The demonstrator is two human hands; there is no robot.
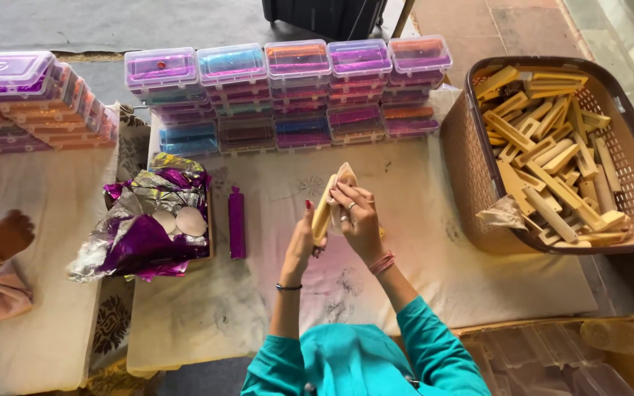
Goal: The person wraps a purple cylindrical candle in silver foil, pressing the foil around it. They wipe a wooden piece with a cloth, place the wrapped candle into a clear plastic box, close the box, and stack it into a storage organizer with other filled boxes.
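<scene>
While the left hand [301, 246] clamped the yellow wooden stick [322, 213] upright at table centre, the right hand [356, 220] pinched a cloth [345, 176] against its top; firm, even strokes seemed wise. The basket [471, 183] sat at three o'clock.

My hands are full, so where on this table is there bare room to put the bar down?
Bare cloth lies between your hands and the basket, and along the near edge below the purple stick. The left hand and right hand hold the bar. Crowded: the boxes along the far edge, and the foil pile on the left.
</scene>
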